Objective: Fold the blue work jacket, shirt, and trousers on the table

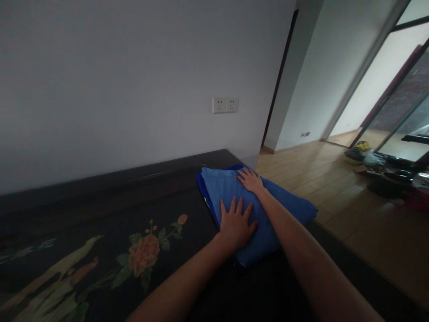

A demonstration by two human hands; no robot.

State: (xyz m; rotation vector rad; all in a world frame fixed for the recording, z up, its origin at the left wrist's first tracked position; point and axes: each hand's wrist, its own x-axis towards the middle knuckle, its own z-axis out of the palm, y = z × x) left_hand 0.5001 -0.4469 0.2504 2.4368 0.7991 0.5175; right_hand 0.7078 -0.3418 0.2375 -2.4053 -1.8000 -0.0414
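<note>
A folded light-blue cloth (268,214) lies on the dark tabletop (100,205), close to its right edge. Beneath it, at the left and back, shows a darker blue fabric (202,184) with a small yellow-green mark. My left hand (236,223) rests palm down on the front left part of the light-blue cloth, fingers spread. Farther back, my right hand (251,180) lies flat on the same cloth near its back edge, its fingers stretched out. Neither hand grips the fabric. What kind of article the cloth is, I cannot tell.
A painted flower (144,255) and bird design decorates the tabletop at the left. Behind stands a pale wall with a double socket (225,105). Wooden floor (301,170) stretches to the right, where bags and loose items (385,165) lie by glass doors.
</note>
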